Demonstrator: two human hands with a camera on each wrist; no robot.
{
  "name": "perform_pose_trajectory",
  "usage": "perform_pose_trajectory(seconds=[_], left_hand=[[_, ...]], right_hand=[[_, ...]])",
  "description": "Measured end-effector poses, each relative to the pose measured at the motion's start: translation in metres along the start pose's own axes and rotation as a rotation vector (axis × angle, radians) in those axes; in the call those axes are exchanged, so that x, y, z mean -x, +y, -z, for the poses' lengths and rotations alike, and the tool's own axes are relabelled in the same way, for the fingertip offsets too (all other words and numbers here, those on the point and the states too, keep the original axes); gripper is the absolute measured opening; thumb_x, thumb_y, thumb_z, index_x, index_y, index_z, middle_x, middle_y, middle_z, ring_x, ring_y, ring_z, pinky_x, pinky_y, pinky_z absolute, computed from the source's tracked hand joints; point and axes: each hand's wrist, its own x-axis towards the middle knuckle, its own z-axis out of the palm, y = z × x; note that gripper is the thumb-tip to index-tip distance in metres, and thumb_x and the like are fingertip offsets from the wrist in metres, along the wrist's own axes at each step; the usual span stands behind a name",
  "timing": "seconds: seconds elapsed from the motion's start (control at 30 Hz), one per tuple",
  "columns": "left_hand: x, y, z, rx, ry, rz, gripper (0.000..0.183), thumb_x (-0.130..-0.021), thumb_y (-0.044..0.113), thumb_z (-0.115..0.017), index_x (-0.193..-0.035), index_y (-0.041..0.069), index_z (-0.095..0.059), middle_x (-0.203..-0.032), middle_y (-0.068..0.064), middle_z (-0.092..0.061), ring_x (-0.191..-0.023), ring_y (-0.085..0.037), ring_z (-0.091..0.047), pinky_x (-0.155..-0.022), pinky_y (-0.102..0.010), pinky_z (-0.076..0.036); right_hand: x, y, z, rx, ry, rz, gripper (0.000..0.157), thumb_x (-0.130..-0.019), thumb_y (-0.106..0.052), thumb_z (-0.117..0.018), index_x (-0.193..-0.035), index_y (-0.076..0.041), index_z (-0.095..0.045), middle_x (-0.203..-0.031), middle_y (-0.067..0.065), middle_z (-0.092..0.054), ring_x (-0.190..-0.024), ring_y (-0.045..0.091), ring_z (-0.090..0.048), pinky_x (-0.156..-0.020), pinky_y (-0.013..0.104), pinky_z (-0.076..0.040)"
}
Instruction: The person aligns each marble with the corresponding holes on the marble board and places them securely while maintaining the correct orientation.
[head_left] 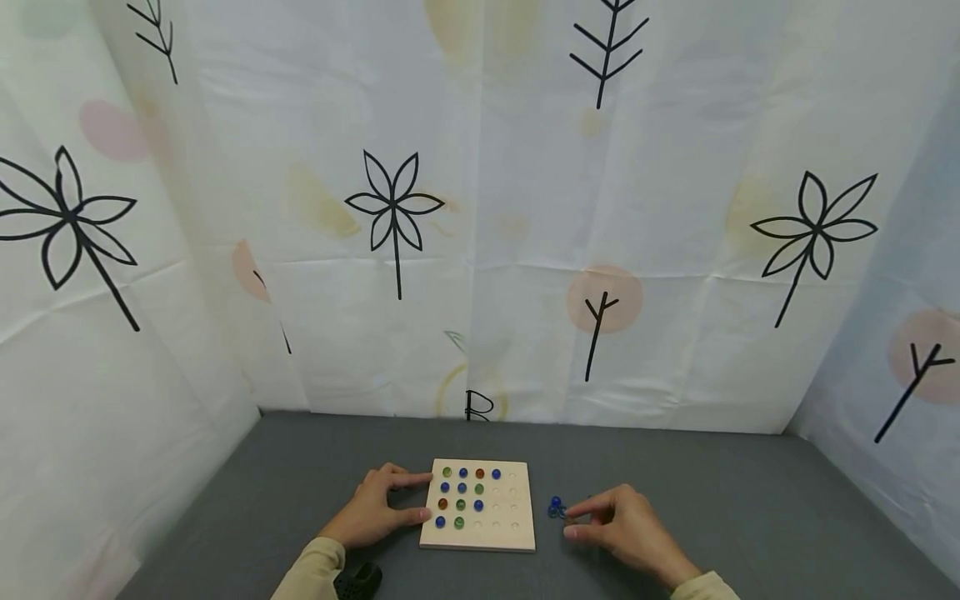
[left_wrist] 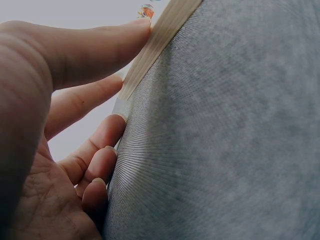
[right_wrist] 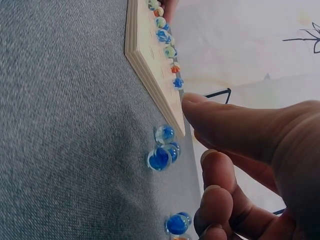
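Note:
A square wooden board [head_left: 514, 537] lies on the grey table, with green, blue and orange marbles seated in rows over its left part. Shallow round hollows show along its right side. My left hand [head_left: 375, 507] touches the board's left edge with thumb and forefinger stretched out; in the left wrist view its other fingers bend loosely beside the edge. Right of the board sits a small cluster of blue marbles [head_left: 555, 507], clear glass with blue inside. Over them reaches my right hand [head_left: 626, 529], thumb and forefinger apart and no marble showing between them.
More marbles [right_wrist: 177, 223], blue ones and part of an orange one, lie under the right hand's fingers. A dark object [head_left: 360, 581] is beside the left wrist. White printed cloth [head_left: 525, 350] hangs behind the table and at both sides.

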Motion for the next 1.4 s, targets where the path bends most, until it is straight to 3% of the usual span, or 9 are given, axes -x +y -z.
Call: perform_pose_trajectory(seconds=[0.7, 1.4], left_hand=[[-0.001, 0.000, 0.000, -0.007, -0.006, 0.012, 0.053, -0.086, 0.042, -0.082, -0.134, 0.023, -0.070, -0.122, -0.004, -0.053, -0.112, -0.030, -0.043, -0.091, -0.065, -0.035], [-0.002, 0.001, 0.001, -0.020, -0.004, 0.008, 0.053, -0.086, 0.041, -0.082, -0.134, 0.023, -0.070, -0.118, -0.003, -0.055, -0.109, -0.027, -0.044, -0.091, -0.065, -0.035]], right_hand=[[-0.012, -0.023, -0.023, -0.035, -0.018, -0.004, 0.022, -0.081, -0.025, -0.088, -0.096, -0.009, -0.083, -0.061, -0.004, -0.054, -0.056, 0.011, -0.045, -0.048, 0.023, -0.033], [-0.037, -0.047, -0.058, -0.119, -0.057, 0.093, 0.015, -0.083, -0.019, -0.086, -0.095, -0.010, -0.084, -0.059, -0.006, -0.055, -0.051, 0.007, -0.041, -0.045, 0.023, -0.032]])
